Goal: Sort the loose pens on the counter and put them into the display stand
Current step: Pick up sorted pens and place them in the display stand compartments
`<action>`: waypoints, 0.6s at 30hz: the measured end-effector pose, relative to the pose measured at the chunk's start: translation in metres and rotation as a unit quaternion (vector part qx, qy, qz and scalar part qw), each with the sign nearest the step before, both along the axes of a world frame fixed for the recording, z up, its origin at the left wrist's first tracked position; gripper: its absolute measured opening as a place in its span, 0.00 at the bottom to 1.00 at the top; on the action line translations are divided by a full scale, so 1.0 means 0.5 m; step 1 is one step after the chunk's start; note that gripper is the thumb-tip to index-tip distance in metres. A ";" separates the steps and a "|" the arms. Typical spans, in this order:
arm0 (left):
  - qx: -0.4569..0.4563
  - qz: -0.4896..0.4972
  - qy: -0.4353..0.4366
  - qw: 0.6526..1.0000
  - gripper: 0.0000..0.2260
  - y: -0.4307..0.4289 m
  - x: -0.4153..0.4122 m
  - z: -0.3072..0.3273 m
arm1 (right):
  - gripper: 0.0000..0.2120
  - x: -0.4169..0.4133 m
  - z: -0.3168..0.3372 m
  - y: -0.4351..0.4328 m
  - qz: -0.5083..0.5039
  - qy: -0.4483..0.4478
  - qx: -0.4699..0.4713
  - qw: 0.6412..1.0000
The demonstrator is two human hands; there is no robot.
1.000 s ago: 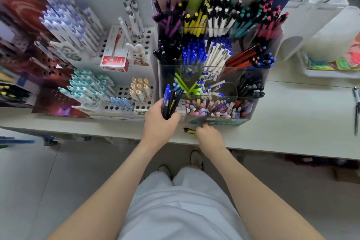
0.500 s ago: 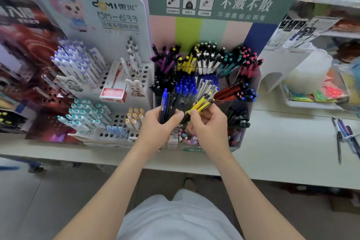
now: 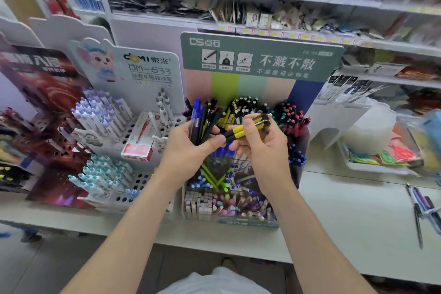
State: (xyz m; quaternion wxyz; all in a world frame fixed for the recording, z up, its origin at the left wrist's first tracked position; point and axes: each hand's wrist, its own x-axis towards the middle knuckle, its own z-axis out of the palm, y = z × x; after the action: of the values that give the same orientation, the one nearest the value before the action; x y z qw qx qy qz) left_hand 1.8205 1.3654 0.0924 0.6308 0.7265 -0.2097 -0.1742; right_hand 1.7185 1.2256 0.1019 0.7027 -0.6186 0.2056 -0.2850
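My left hand (image 3: 191, 150) grips a bundle of pens (image 3: 201, 122), blue and black with some yellow, tips pointing up. My right hand (image 3: 265, 148) holds two yellow-and-black pens (image 3: 245, 127) that lie slanted, their lower ends touching my left thumb. Both hands hover above the clear tiered display stand (image 3: 248, 223), whose compartments hold many sorted pens: black-and-yellow, white-capped, teal and pink at the back, blue and green lower down, erasers in front. A green header card (image 3: 262, 57) rises behind it.
A white peg-hole stand (image 3: 143, 181) with white-and-blue pens and a red box (image 3: 138, 150) sits to the left. Several loose pens (image 3: 420, 207) lie on the white counter (image 3: 346, 222) at the right. A tray of colourful items (image 3: 381, 157) stands behind them. Shelves fill the back.
My right hand picked yellow-and-black pens up off the counter and raised them to my left hand. Both hands rose higher over the stand, and my view tilted upward.
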 end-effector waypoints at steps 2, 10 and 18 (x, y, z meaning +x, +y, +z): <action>0.006 0.004 -0.028 1.000 0.08 -0.007 0.012 0.008 | 0.11 0.011 0.002 0.000 -0.035 0.017 0.031 0.999; 0.020 -0.005 -0.033 0.999 0.08 -0.022 0.041 0.037 | 0.10 0.046 0.016 -0.028 -0.068 0.029 0.045 0.996; 0.015 0.003 -0.029 0.999 0.12 -0.031 0.041 0.040 | 0.10 0.051 0.013 -0.027 -0.077 0.035 -0.029 0.996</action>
State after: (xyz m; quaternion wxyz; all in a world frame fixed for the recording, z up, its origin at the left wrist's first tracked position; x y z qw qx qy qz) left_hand 1.8408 1.3498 0.1124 0.6138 0.7413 -0.2232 -0.1546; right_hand 1.7440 1.2120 0.1082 0.6528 -0.6305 0.2692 -0.3224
